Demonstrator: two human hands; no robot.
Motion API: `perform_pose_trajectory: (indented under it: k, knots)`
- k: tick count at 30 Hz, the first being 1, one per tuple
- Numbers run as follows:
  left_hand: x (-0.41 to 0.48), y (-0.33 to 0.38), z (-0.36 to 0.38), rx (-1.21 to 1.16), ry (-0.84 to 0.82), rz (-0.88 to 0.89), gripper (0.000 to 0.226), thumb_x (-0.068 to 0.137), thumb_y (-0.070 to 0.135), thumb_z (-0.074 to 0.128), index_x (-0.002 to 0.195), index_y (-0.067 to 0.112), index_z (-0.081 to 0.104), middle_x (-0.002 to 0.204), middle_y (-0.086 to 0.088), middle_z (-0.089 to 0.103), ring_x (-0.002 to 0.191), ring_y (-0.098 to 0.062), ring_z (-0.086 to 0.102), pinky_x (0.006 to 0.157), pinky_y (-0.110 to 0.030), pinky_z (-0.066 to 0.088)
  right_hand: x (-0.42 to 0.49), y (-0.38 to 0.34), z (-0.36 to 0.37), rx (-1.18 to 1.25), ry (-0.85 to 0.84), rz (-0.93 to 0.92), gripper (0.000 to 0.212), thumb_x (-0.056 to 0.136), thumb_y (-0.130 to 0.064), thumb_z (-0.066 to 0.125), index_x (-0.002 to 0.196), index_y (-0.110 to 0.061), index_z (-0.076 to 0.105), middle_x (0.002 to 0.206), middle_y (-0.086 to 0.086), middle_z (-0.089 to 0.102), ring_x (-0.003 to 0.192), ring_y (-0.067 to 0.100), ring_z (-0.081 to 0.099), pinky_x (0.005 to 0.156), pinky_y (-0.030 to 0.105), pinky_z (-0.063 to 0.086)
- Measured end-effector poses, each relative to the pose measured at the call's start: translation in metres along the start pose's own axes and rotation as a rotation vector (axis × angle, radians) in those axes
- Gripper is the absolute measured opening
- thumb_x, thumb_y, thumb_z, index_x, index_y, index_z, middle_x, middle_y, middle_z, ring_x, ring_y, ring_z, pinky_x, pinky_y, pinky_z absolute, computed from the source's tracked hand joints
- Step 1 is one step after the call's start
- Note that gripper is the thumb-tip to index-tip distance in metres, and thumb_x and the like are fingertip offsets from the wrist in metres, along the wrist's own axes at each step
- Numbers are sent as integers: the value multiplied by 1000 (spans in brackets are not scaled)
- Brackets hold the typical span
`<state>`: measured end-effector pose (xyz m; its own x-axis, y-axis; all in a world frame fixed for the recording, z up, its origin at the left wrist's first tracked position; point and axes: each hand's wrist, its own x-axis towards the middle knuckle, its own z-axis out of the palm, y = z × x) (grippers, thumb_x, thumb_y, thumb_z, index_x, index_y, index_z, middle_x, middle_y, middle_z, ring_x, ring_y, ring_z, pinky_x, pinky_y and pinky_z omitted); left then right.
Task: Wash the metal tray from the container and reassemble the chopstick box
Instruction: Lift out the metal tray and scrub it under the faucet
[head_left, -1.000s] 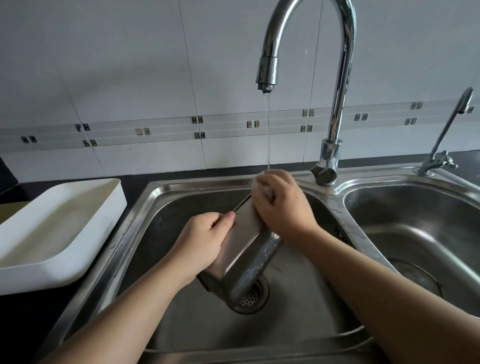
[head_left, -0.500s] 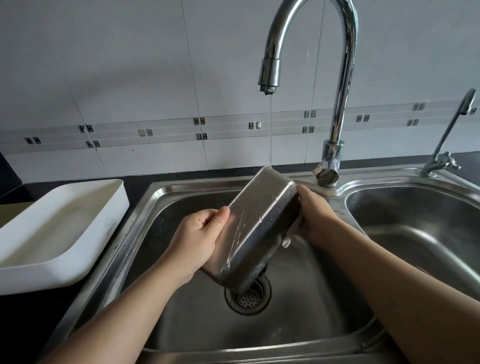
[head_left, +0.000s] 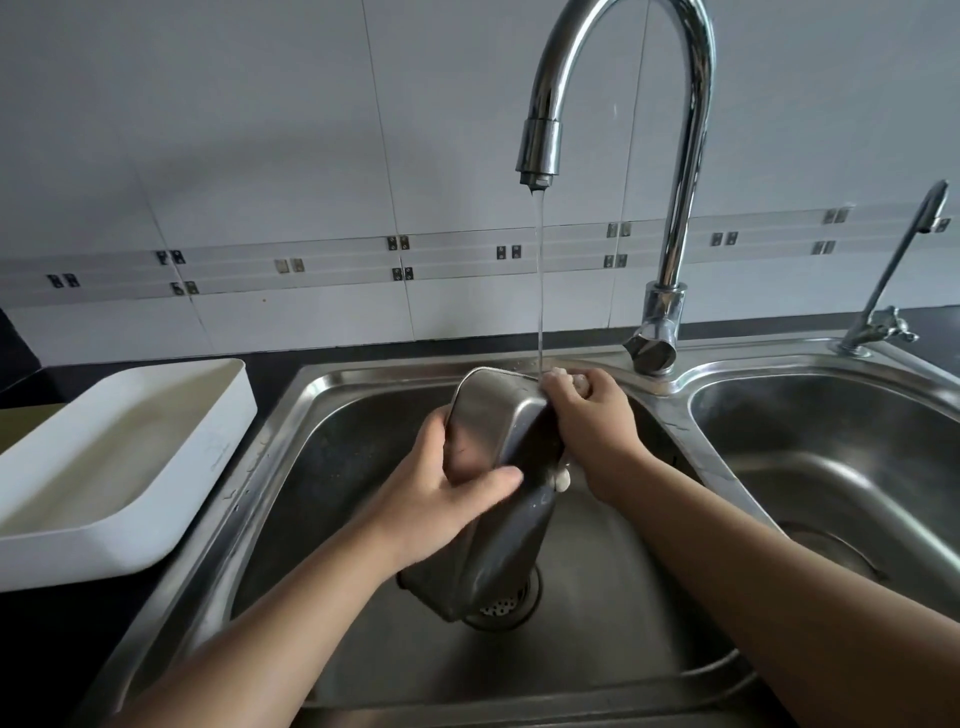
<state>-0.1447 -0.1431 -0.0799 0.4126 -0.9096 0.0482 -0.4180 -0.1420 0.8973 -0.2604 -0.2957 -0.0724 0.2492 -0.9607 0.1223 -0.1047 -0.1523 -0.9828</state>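
Note:
A long metal tray (head_left: 498, 431) stands tilted on end over the left sink basin (head_left: 322, 426), its lower end above the drain (head_left: 506, 605). My left hand (head_left: 441, 493) grips its left side, thumb across the tray's outer face. My right hand (head_left: 592, 421) holds a small whitish cloth or sponge (head_left: 563, 478) against the tray's upper right edge, fingers curled round it. A thin stream of water (head_left: 540, 291) falls from the tap (head_left: 540, 150) onto the tray's top corner by my right fingers.
A white plastic container (head_left: 119, 457) lies on the dark counter to the left of the sink. The right basin (head_left: 831, 447) is on the right, with a small second tap (head_left: 893, 280) behind it. White tiled wall is at the back.
My right hand slid from the tray's right side up to its top right corner under the water. My left thumb moved across the tray's face, and the tray turned more upright.

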Motion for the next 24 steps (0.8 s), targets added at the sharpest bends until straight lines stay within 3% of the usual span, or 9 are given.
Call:
perform_pose_trajectory:
  k: [1,3,6,10,14,18,20,22,24]
  knots:
    - [-1,2,1,43,21,-13,84,60,65,81,130,41,41,115,20,65,107,1,62,94,-32,53,-3,-3,1,-18,1,-45,17,90,-30,63,93,-14,63,85,-2,65,76,11,56,70,29,47]
    - [-1,4,2,95,136,-22,76,58,55,89,118,35,47,110,17,65,101,0,62,88,-32,54,-8,-9,3,-85,-13,-167,14,94,-29,60,88,-18,62,86,-1,64,78,12,56,65,27,42]
    - [4,0,2,114,200,-28,58,63,35,93,105,30,53,103,10,67,95,-6,64,83,-33,56,-19,-13,9,-201,-96,-333,17,99,-32,54,99,-20,66,103,-1,61,91,11,57,73,20,39]
    - [7,-5,-1,123,207,-8,55,64,19,93,103,22,54,97,6,67,86,-5,62,60,-12,45,-41,-19,16,-211,-194,-558,26,98,-32,56,117,-19,68,118,-8,62,106,7,60,90,21,46]
    - [9,-7,-6,79,231,-4,55,62,17,94,102,21,57,97,4,70,91,-12,67,68,-25,50,-39,-20,11,-177,-257,-631,34,96,-37,57,122,-18,69,128,-12,61,116,2,58,98,19,46]
    - [6,-6,-8,12,206,4,54,57,24,92,100,26,60,97,7,72,93,-13,69,81,-35,57,-19,-16,2,-130,-145,-436,26,96,-38,60,113,-23,72,115,-11,64,104,1,59,95,17,45]
    - [4,-5,-8,-21,209,22,49,56,23,90,94,23,59,85,6,72,87,-19,71,80,-36,58,-4,-11,-5,-73,-120,-243,20,94,-40,60,102,-27,72,104,-8,69,98,9,63,86,25,49]
    - [3,-3,-9,-89,183,30,49,59,20,90,97,21,59,85,-1,76,88,-22,74,83,-39,60,5,-7,-12,135,-153,34,25,90,-43,60,87,-22,74,91,-3,72,87,15,64,78,30,52]
    - [3,-1,-9,-202,148,41,53,62,11,90,106,16,61,90,-5,78,88,-20,76,84,-40,60,9,-2,-14,340,-209,257,38,82,-51,62,95,-19,78,96,1,77,95,19,70,91,36,54]
